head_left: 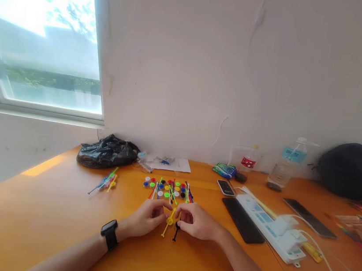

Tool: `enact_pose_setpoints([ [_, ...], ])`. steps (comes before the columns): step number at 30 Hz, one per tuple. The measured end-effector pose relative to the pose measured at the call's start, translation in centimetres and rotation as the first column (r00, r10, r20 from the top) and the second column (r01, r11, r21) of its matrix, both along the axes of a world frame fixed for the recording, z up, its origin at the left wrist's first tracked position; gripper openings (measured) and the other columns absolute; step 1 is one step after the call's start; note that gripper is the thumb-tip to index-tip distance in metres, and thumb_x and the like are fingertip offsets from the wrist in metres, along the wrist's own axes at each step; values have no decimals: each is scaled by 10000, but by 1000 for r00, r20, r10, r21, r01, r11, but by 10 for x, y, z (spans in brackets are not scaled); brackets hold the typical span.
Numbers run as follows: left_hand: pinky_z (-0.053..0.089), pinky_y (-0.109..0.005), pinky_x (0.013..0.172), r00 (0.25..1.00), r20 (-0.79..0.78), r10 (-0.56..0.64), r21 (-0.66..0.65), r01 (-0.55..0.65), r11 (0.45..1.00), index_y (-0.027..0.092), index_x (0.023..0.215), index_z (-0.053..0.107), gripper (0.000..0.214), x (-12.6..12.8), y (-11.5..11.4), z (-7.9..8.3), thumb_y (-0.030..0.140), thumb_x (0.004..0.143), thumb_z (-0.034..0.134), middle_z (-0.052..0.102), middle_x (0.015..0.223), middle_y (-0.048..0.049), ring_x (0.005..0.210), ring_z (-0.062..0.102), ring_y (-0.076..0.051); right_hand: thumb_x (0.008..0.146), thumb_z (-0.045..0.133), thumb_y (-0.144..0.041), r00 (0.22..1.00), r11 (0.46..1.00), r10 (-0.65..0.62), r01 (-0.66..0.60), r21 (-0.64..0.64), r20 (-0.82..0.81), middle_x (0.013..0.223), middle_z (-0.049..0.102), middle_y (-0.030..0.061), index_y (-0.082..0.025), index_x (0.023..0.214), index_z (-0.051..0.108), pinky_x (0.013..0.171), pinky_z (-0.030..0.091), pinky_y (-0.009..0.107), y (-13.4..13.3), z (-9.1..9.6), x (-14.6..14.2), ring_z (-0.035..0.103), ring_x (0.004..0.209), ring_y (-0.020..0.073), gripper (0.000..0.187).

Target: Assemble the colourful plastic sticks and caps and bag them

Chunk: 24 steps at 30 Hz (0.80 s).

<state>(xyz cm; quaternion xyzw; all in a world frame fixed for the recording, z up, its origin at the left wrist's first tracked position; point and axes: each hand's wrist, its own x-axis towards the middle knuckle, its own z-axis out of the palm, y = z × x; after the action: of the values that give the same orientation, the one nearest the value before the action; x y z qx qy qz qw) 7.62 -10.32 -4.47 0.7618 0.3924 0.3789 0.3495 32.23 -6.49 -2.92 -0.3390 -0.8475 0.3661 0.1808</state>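
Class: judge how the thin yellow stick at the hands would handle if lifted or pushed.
The yellow stick looks very thin, so probably light and slightly bendy. Its wider end would likely stop it rolling far on the smooth table, though it may slide easily.

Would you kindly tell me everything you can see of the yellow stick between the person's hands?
The yellow stick is a thin, bright rod, plastic by its look, with a ring-like widening near its upper end. It slants across the orange table, lower tip toward the person. Its upper end sits between the curled fingers of the left hand and the right hand; whether either pinches it is hidden. A black stick lies beside it.
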Motion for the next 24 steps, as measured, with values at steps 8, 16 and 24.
enact_pose_setpoints([
  [8, 398, -250, 629, 923, -104, 370, 226, -340, 913, 201, 1043, 720, 196, -19, 20, -4, 277, 938, 573, 656, 750, 2, 642, 541, -143, 913, 712, -376, 997, 981, 47, -57, 188, 56, 773, 568, -34, -247, 1235, 713, 613, 370, 236, -21, 7, -14, 498, 661, 120, 346],
  [16, 489, -444, 1037, 831, -178, 527, 403, -427, 809, 220, 1231, 686, 360, -53, 41, -6, 157, 884, 614, 685, 1234, -106, 1164, 609, -290, 922, 708, -403, 999, 923, 31, -43, 383, 38, 1162, 586, 67, -268, 1244, 732, 837, 479, 301, -28, 8, -19, 619, 944, 193, 350],
  [24, 469, -450, 1110, 759, -388, 522, 392, -377, 839, 202, 1365, 672, 493, -60, 41, 2, 93, 922, 486, 645, 1392, -117, 1262, 572, -296, 938, 694, -403, 994, 934, 68, -94, 344, 87, 1166, 592, 44, -248, 1067, 759, 725, 458, 272, -31, 10, -20, 551, 704, 106, 213],
])
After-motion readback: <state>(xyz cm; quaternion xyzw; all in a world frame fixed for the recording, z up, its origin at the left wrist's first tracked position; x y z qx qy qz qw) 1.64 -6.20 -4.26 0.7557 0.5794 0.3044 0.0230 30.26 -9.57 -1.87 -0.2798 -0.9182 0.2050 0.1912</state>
